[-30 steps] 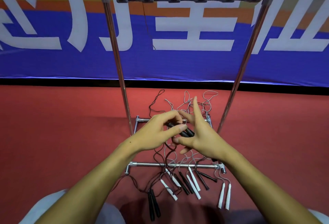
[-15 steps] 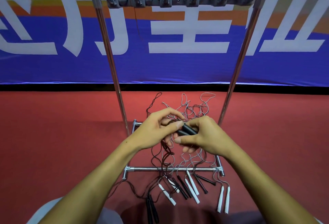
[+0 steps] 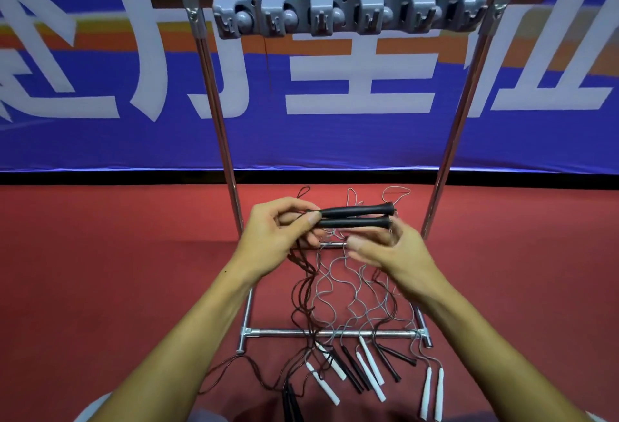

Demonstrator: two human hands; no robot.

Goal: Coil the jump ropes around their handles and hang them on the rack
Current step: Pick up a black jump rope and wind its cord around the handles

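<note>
Black jump-rope handles (image 3: 355, 217), two of them, lie side by side and level in mid-air, pinched at their left ends between thumb and fingers of the left hand (image 3: 281, 230). Their dark cord (image 3: 301, 274) trails down from that hand to the red floor (image 3: 100, 271). Just near of the handles, the right hand (image 3: 385, 250) is blurred, fingers loosely spread, clamped on nothing. Beyond stands a metal rack (image 3: 227, 153) with a grey hook bar (image 3: 348, 14) across the top. More ropes, with white handles (image 3: 370, 371) and black ones, lie tangled over the rack's near base rail (image 3: 284, 333).
</note>
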